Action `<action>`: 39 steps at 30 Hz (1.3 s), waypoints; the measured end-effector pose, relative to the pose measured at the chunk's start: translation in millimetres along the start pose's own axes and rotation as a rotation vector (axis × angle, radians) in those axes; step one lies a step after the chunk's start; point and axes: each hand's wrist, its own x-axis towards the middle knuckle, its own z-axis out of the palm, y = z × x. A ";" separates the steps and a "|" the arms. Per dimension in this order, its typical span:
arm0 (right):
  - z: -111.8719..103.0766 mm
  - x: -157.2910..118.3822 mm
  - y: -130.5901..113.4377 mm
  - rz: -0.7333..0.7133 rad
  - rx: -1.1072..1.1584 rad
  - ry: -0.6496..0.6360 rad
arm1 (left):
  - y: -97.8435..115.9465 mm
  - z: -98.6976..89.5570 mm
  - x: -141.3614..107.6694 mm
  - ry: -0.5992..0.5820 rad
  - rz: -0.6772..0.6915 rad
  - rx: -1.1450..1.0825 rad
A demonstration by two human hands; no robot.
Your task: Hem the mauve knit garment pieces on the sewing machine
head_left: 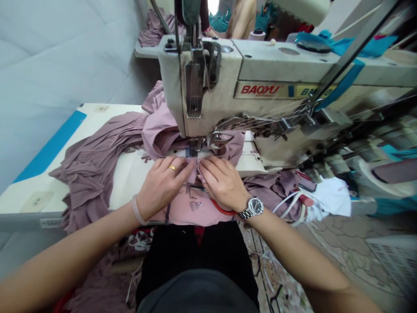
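A mauve fabric piece lies bunched under the needle area of a sewing machine. Just in front of the presser foot, my left hand holds the fabric's near edge, fingers closed on it. My right hand grips the same edge close beside it, the fingertips nearly meeting. Beneath my right palm, scissors with red handles lie partly hidden on a pink cloth. The fingertips cover much of the seam.
Folded mauve pieces spread across the white table to the left. More mauve fabric and a white cloth lie at the right. Thread spools stand beyond. Behind the machine, another person's bare limb shows.
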 end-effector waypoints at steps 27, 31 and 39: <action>-1.0 6.8 -17.1 0.073 -0.084 -0.115 | 8.1 1.5 0.5 -0.044 -0.090 -0.039; -2.0 8.9 -16.6 0.075 -0.103 -0.127 | 8.0 1.8 0.5 -0.054 -0.099 -0.047; -1.1 7.0 -14.6 0.081 -0.040 -0.123 | 6.2 1.8 0.3 -0.060 -0.095 -0.061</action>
